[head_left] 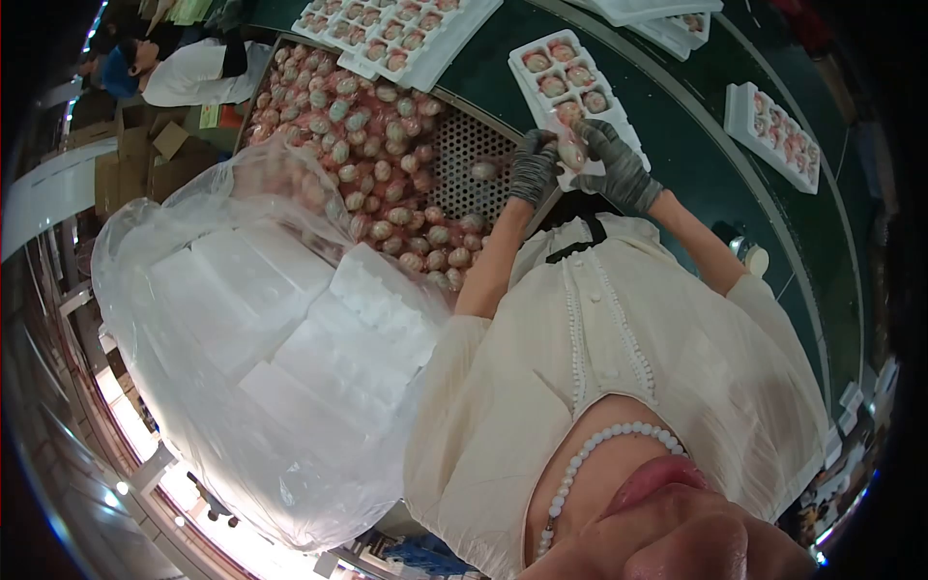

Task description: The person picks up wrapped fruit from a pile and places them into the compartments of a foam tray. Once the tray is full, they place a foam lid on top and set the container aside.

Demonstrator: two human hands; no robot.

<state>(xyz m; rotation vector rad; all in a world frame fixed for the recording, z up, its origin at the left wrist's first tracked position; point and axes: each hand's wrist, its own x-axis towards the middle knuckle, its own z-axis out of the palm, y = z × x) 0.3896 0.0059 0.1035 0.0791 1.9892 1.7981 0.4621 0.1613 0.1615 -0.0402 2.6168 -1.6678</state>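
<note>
Both my hands wear grey striped gloves and meet over the near end of a white compartment tray [619, 130]. Between them is a round pale ball in a pinkish clear wrapper [572, 153]. My left hand [534, 169] has its fingers closed at the wrapper's left side. From the right, my right hand [622, 166] grips the same wrapped ball, fingers bent around it. The fingertips are partly hidden. Several similar balls sit in the tray's far compartments.
A perforated metal bin [474, 155] holds many wrapped balls. Clear plastic covers a stack of white foam trays [280, 309] at left. Filled trays stand at the top left [387, 34] and right [773, 135] on the green surface [696, 135]. A co-worker in white [198, 72] is beyond.
</note>
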